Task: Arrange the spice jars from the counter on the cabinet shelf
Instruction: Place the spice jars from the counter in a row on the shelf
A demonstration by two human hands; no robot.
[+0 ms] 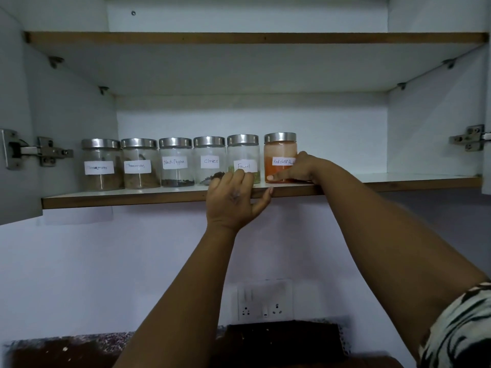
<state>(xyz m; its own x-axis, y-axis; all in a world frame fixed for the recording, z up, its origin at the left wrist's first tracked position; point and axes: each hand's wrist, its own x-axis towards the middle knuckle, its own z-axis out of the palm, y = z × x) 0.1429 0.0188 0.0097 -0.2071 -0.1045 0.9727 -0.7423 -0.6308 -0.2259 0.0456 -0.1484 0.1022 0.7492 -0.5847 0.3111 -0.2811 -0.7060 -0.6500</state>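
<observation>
Up on the cabinet shelf, six spice jars line up; right hand grips the red chilli jar at the row's right end, left hand rests fingers on the fennel jar.

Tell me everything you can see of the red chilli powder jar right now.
The red chilli powder jar is clear glass with a brushed metal lid, roughly half full of orange-red powder, dusted pink above. A white handwritten label sits on its front. It stands upright at the right end of the jar row on the cabinet shelf. The right hand holds its right side, thumb across the base.
</observation>
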